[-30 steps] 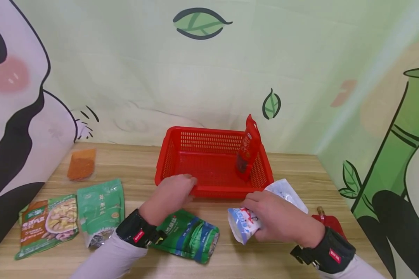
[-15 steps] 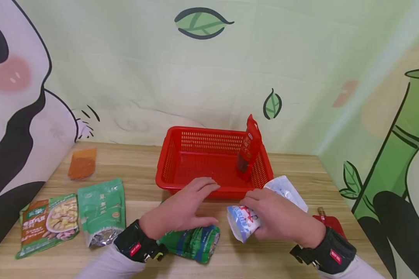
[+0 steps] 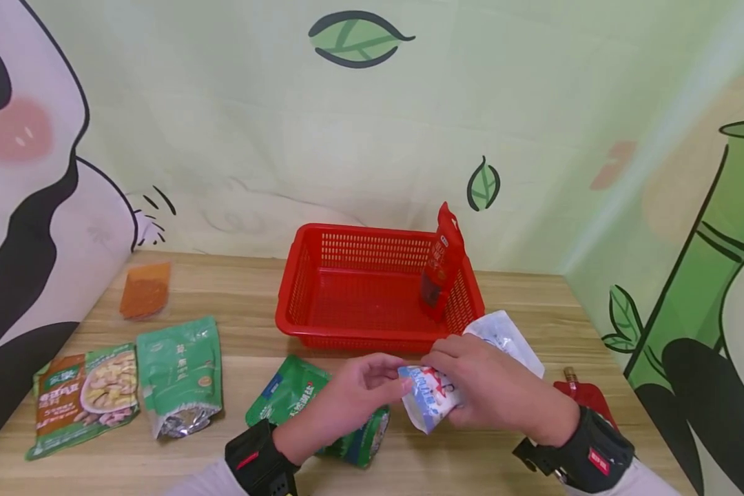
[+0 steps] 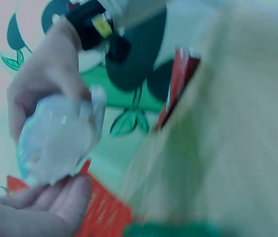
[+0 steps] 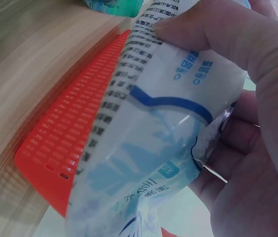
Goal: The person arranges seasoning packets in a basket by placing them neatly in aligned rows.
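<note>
My right hand point(image 3: 502, 389) grips a white-and-blue plastic pouch point(image 3: 430, 398) by its middle, in front of the basket. In the right wrist view, the thumb lies over the printed side of the pouch point(image 5: 173, 123) and the fingers lie behind it. My left hand point(image 3: 350, 399) has come up to the pouch's left end, fingertips right at its edge. The left wrist view has the left fingers point(image 4: 72, 200) beneath that end, loosely bent, with the thumb apart. Below the left forearm lies a green pouch point(image 3: 291, 389), partly covered.
Behind the hands stands a red plastic basket point(image 3: 366, 337) with a red pouch point(image 3: 441, 265) upright at its right end. At the left lie a light green pouch point(image 3: 182, 372), a brown-and-green food bag point(image 3: 89, 399) and an orange packet point(image 3: 145, 289). A red spouted pouch point(image 3: 589, 396) lies at the right.
My left hand, over the green pouch and by the basket's front rim before, has moved right and toward me to the white-and-blue pouch. The right hand keeps its grip nearly in place.
</note>
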A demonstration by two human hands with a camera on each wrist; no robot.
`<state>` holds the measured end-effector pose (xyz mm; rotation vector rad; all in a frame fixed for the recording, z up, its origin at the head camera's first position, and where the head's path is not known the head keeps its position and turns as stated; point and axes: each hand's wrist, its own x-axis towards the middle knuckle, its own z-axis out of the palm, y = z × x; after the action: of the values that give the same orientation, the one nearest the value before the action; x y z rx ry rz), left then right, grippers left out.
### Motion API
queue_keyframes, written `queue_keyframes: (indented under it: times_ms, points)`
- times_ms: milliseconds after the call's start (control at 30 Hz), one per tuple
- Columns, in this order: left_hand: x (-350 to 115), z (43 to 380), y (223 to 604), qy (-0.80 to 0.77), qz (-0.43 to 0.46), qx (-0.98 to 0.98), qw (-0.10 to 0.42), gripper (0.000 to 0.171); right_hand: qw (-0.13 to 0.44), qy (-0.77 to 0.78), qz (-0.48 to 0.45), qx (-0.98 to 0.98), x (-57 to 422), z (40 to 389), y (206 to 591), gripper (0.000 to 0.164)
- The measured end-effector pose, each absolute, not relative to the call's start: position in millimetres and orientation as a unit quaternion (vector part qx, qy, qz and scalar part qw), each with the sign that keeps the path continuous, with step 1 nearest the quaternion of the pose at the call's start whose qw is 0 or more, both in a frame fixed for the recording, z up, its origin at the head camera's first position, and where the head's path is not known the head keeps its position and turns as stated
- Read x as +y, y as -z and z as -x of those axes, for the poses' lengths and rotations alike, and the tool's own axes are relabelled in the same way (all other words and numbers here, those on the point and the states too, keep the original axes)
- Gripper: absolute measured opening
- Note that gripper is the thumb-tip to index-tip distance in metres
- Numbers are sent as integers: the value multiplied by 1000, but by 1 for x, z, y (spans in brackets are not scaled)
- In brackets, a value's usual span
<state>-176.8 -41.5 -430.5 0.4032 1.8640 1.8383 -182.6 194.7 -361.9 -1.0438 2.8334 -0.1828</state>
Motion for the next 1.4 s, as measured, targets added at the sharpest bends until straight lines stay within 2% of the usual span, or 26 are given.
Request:
queue_keyframes:
  times_ms: [133, 267, 767, 1233, 1400]
  points:
    - [-28, 166, 431, -751, -77, 584, 298, 57, 50, 53, 352, 933, 193, 181, 361, 69]
    - [-15, 159, 434, -790, -38, 524, 316, 55, 44, 49, 356, 932, 194, 180, 360, 66]
    - [0, 154, 435, -803, -3, 523, 285, 46, 33, 43, 377, 925, 187, 177, 359, 63]
    - [-3, 154, 436, -790, 4, 557, 256, 46, 39, 68, 372, 925, 185, 177, 361, 72]
    - [-6, 156, 438, -789, -8, 565, 243, 45, 18, 87, 377, 922, 184, 178, 363, 76]
